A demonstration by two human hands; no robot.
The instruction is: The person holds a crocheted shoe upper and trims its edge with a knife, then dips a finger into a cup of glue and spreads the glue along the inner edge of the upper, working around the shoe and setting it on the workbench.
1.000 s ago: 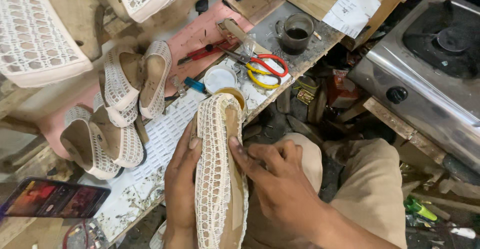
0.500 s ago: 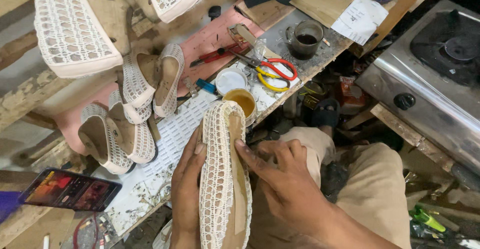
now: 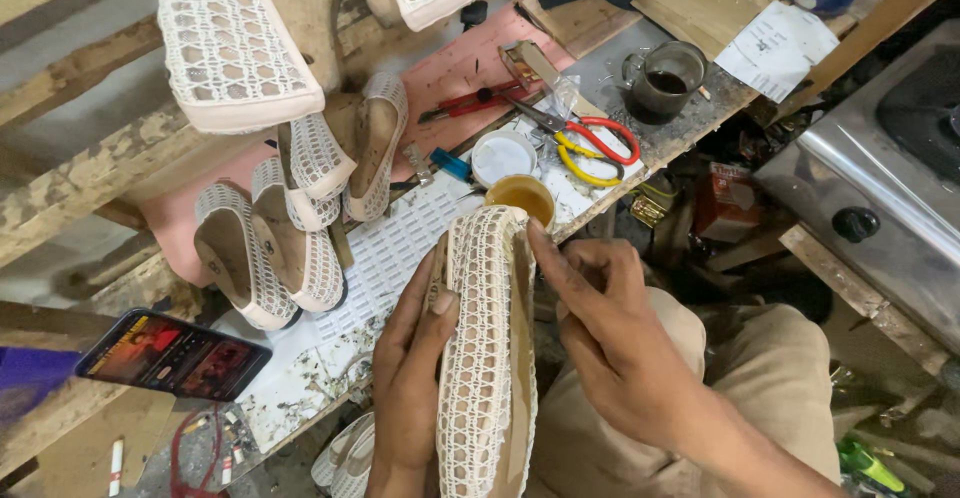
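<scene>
I hold a cream shoe upper of woven mesh [image 3: 484,338] stretched over a tan sole, toe pointing away from me. My left hand [image 3: 410,378] grips its left side from below, thumb on the mesh. My right hand [image 3: 600,328] presses on the right edge, with the fingertips along the rim of the sole near the toe. Just beyond the toe sits a small open tin of amber glue [image 3: 520,198] on the workbench [image 3: 400,248].
Several finished mesh shoes [image 3: 290,228] lie on the bench, and larger mesh pieces [image 3: 235,43] hang above. Scissors with red and yellow handles [image 3: 590,143], a white lid [image 3: 502,156], a dark cup [image 3: 665,80] and a lit phone [image 3: 172,354] are around. A metal stove [image 3: 890,178] stands at right.
The view has shifted, so the bench sits further right and lower. My right hand's fingers have slid up along the shoe's right edge towards the toe. Both hands keep hold of the shoe.
</scene>
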